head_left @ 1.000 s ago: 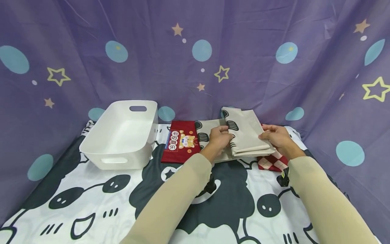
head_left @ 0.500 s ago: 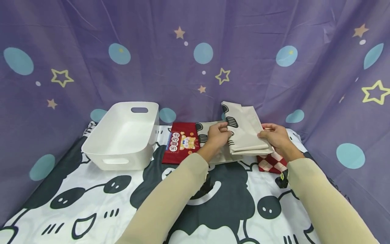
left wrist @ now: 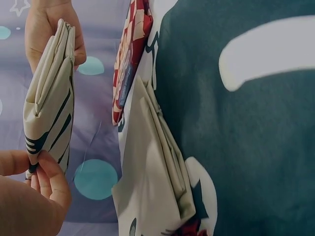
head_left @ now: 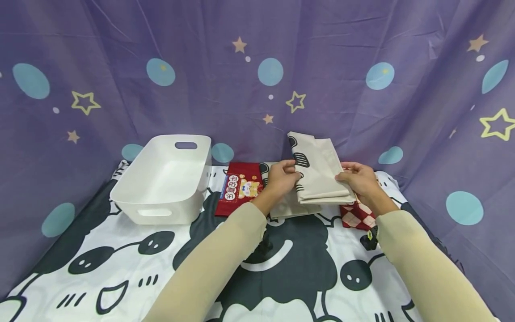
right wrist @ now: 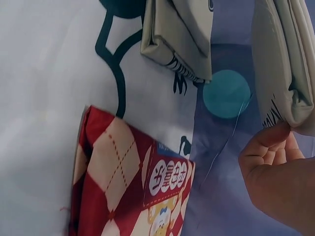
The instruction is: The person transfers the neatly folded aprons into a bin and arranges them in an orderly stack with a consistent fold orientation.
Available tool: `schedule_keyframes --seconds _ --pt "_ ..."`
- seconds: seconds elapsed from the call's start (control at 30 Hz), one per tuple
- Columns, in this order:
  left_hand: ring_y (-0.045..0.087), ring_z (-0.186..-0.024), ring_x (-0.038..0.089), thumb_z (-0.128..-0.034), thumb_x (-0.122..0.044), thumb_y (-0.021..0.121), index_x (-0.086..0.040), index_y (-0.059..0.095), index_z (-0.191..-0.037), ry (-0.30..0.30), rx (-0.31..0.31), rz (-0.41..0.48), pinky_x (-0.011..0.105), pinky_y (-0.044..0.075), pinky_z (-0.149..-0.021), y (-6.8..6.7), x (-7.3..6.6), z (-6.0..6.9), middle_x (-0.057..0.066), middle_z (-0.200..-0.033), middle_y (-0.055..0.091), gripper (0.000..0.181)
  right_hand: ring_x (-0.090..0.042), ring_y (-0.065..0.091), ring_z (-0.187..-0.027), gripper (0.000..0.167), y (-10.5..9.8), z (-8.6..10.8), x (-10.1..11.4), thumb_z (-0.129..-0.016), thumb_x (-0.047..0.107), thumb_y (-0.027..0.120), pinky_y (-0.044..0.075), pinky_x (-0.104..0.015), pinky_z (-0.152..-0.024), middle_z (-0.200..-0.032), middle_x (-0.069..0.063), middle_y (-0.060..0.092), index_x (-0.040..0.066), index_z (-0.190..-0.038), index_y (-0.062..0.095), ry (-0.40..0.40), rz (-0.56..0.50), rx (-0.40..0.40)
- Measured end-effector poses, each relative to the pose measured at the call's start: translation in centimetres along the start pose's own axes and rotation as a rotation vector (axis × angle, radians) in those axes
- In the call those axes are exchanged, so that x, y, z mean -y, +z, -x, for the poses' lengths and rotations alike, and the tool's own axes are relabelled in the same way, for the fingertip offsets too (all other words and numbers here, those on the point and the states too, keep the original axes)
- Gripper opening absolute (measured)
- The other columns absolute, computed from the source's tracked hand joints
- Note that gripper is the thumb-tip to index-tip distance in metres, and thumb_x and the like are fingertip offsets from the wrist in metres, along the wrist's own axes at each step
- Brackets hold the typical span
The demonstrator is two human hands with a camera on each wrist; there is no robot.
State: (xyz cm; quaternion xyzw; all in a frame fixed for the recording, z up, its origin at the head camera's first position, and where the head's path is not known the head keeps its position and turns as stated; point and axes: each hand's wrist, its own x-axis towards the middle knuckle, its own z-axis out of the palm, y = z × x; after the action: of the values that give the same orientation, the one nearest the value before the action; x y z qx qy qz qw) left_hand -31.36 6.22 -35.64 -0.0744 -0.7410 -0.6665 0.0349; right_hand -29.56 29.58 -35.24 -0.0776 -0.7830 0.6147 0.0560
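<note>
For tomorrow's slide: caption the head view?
Both hands hold a folded beige cloth, with a red cloth and a white bin farther left.

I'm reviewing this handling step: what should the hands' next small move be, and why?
Probably carry the held folded beige cloth left toward the white plastic basket. The left hand and right hand pinch its opposite sides, it hangs clear of the second folded beige cloth, and the basket stands open.

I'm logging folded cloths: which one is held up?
The raised beige cloth, in left hand and right hand; the lower beige cloth, leftmost red cloth and checked red cloth lie on the bedding.
</note>
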Motion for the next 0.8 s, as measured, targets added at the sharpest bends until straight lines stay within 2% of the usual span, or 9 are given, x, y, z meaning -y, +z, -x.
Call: schedule_keyframes --seconds 0.17,0.4,0.6,0.8 --pt "0.06 -0.091 0.015 -0.0861 0.006 0.069 0.002 0.067 -0.128 0.006 0.008 0.012 0.02 0.05 -0.066 -1.1 -0.1 0.2 0.016 -0.108 0.067 0.042 -0.007 0.065 -0.079 0.059 0.8 0.1 0.4 -0.085 -0.004 0.072 0.058 -0.023 -0.069 -0.098 0.002 0.063 -0.006 -0.141 0.051 0.001 -0.024 0.018" --pt "0.061 -0.096 0.018 -0.0863 0.003 0.07 0.0 0.068 -0.129 -0.002 -0.01 -0.037 0.022 0.049 -0.071 -2.3 -0.1 0.2 0.016 -0.11 0.068 0.043 -0.006 0.063 -0.077 0.059 2.2 0.0 0.7 -0.084 -0.006 0.071 0.057 -0.021 -0.067 -0.093 0.003 0.064 -0.008 -0.14 0.052 -0.043 -0.025 0.014" --pt "0.061 -0.092 0.017 -0.0859 0.003 0.07 0.0 0.068 -0.129 -0.001 -0.014 -0.045 0.021 0.048 -0.069 -3.5 -0.2 0.5 0.015 -0.109 0.067 0.043 -0.006 0.058 -0.075 0.056 3.3 0.2 0.9 -0.083 -0.004 0.072 0.054 -0.017 -0.065 -0.092 -0.001 0.059 -0.008 -0.136 0.056 -0.097 0.04 -0.006" --pt "0.059 -0.087 0.014 -0.0866 0.003 0.069 0.0 0.068 -0.129 -0.01 -0.019 -0.023 0.02 0.05 -0.065 -5.0 -0.2 0.5 0.013 -0.106 0.066 0.042 -0.008 0.058 -0.077 0.053 4.7 0.6 1.5 -0.083 -0.003 0.072 0.052 -0.016 -0.067 -0.096 -0.006 0.061 -0.006 -0.134 0.059 -0.106 0.064 -0.029"
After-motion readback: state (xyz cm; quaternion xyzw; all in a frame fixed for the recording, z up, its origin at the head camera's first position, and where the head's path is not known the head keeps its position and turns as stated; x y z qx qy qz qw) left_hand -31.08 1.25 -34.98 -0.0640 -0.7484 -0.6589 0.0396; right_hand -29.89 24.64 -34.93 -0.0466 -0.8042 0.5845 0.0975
